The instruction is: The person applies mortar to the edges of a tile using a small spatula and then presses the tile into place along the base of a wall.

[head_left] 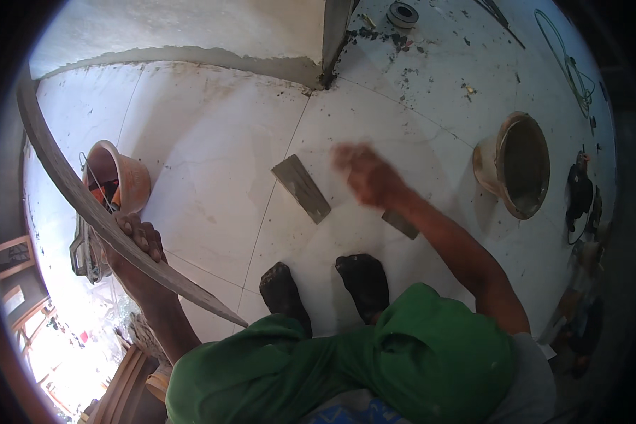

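Left hand (141, 236) gripping long board (61, 169), extending both sides; right hand (366, 174) blurred, grip unclear.

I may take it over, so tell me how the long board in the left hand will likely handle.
The long board looks like solid wood, so probably stiff; its curve may be lens bend. It stretches to both sides of the left hand, so its ends may swing. Its dull, grainy surface suggests little slip.
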Action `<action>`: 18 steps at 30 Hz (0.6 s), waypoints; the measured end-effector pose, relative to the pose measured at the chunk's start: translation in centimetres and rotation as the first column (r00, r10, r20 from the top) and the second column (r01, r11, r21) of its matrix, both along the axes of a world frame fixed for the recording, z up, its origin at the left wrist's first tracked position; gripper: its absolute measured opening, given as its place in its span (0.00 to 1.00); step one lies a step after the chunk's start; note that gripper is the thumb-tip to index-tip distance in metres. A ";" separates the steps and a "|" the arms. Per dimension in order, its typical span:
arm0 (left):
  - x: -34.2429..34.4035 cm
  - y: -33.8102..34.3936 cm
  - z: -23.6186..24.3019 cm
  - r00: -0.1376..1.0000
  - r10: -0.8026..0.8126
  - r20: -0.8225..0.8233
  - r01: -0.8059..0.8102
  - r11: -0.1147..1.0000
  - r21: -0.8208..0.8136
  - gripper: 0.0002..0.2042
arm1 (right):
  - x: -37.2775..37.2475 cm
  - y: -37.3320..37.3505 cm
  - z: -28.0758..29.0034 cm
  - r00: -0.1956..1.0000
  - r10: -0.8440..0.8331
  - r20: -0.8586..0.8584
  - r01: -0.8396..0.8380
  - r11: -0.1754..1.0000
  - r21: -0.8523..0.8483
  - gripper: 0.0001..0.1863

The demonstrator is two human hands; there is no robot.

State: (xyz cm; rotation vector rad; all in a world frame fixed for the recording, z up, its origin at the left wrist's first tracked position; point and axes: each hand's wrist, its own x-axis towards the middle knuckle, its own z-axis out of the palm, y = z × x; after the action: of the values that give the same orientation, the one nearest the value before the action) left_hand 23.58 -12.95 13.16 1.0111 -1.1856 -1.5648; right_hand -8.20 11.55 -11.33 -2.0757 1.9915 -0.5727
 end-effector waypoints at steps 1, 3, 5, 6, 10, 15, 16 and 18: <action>-0.1 0.1 -0.1 1.000 0.025 -0.007 -0.025 0.999 0.023 0.10 | -1.8 -0.3 -0.4 0.967 -0.252 -0.032 0.252 0.968 -0.013 0.24; 0.6 0.1 -0.3 1.000 0.016 0.018 -0.016 1.000 0.010 0.10 | -4.2 -2.5 -0.4 0.915 -0.402 -0.034 0.399 0.913 -0.085 0.21; 1.0 -0.2 0.0 0.999 0.019 0.040 -0.019 1.000 -0.003 0.10 | -5.1 -4.3 0.3 0.846 -0.533 -0.027 0.523 0.838 -0.155 0.19; 0.9 -0.1 0.2 0.998 0.023 0.061 -0.023 1.000 0.009 0.10 | -5.0 -5.3 0.8 0.884 -0.450 0.130 0.465 0.876 -0.128 0.17; -0.1 0.4 0.3 0.997 0.071 -0.034 -0.068 0.995 0.077 0.10 | -6.0 -9.2 0.8 0.808 -0.391 0.441 0.418 0.907 0.038 0.15; 0.9 -0.2 -0.3 0.997 0.079 0.005 -0.079 0.995 0.069 0.12 | -8.0 -13.2 0.9 0.843 -0.354 0.405 0.367 0.929 0.047 0.15; 1.1 -0.4 -0.4 0.999 0.051 0.010 -0.052 0.996 0.072 0.13 | -8.4 -13.7 0.7 0.840 -0.337 0.425 0.351 0.935 0.049 0.16; 1.4 -0.4 -0.6 0.999 0.042 -0.016 -0.041 0.996 0.079 0.13 | -9.3 -14.2 0.3 0.841 -0.392 0.372 0.393 0.916 0.076 0.16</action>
State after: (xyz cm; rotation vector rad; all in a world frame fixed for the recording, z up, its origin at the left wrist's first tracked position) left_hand 25.00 -13.36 12.57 1.0643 -1.0914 -1.5952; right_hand -17.53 -2.66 -10.99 -1.4052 2.1684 -0.9700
